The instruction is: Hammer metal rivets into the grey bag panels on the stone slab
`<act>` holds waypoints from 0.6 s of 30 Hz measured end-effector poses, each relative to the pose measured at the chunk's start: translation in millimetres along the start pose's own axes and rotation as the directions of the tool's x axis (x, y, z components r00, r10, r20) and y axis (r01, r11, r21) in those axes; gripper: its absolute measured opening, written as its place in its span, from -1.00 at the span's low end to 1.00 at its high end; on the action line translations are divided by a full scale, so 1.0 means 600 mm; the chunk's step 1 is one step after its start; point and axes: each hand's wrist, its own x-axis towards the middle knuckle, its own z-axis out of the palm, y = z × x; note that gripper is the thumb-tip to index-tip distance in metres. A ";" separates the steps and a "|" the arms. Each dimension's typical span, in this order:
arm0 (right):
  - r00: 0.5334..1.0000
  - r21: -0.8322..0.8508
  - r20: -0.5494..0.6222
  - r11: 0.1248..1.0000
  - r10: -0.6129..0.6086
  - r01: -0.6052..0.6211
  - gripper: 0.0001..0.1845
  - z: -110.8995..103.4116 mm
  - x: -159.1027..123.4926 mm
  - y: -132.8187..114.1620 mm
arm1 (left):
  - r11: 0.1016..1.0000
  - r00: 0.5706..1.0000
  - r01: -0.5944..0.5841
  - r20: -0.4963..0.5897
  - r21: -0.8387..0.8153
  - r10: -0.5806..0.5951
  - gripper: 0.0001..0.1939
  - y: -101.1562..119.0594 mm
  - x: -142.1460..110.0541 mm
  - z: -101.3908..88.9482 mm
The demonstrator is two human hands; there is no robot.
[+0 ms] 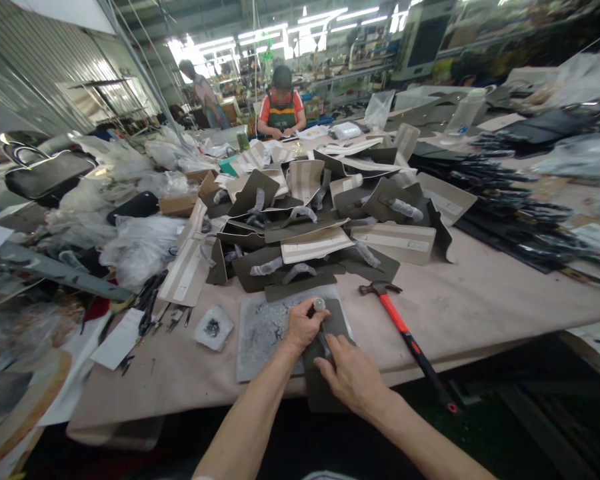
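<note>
Tool [319, 305] apparently mostly hidden, forearms [257, 410] cut off

Both forearms [260, 407] are showing bare, and they are widening smoothly from narrower wrists. The left hand [301, 325] and the right hand [355, 375] are likewise going bare. Below the front edge of the table [195, 393], between the forearms, a small curved piece of pale clothing [325, 475] is peeping out. A whitish bit is appearing at the left forearm's lower end; whether it is forming a sleeve, I cannot tell.
</note>
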 end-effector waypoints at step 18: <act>0.986 0.724 -0.153 0.687 0.067 0.065 -0.30 -0.076 0.058 0.060 | 0.992 0.941 0.074 -0.323 -0.107 -0.105 -0.67 -0.038 -0.061 -0.066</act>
